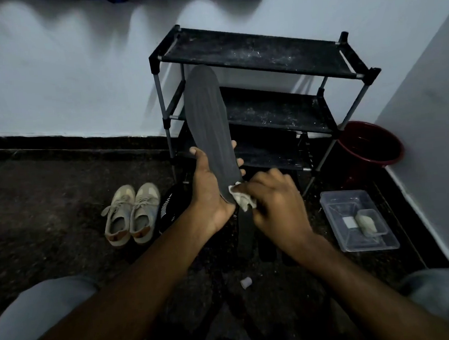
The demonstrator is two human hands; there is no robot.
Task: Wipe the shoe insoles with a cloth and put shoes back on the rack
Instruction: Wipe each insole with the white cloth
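A long dark grey ribbed shoe insole [207, 123] stands nearly upright in front of the black three-tier fabric-and-tube shoe rack [249, 51], its toe end overlapping the rack's top shelf in the view. The left hand [210, 192] grips the insole's lower half, thumb on the near edge and fingers [233, 144] curled round the far edge. The right hand [276, 200] has its fingers bunched tightly round a small crumpled off-white cloth [239, 195] and presses it against the heel end of the insole, just beside the left palm. The rack's shelves are dusty and carry no shoes. On the dark speckled floor to the left of the rack sits a pair of beige lace-up sneakers [131, 216], side by side, toes toward the person. A black shoe with white stripes [170, 208] lies between them and the rack's front leg, partly hidden by the left forearm. A dark red round plastic tub [370, 143] stands to the right of the rack against the wall. A clear rectangular plastic tray [337, 209] lies on the floor in front of the rack's right end, holding a smaller clear container.
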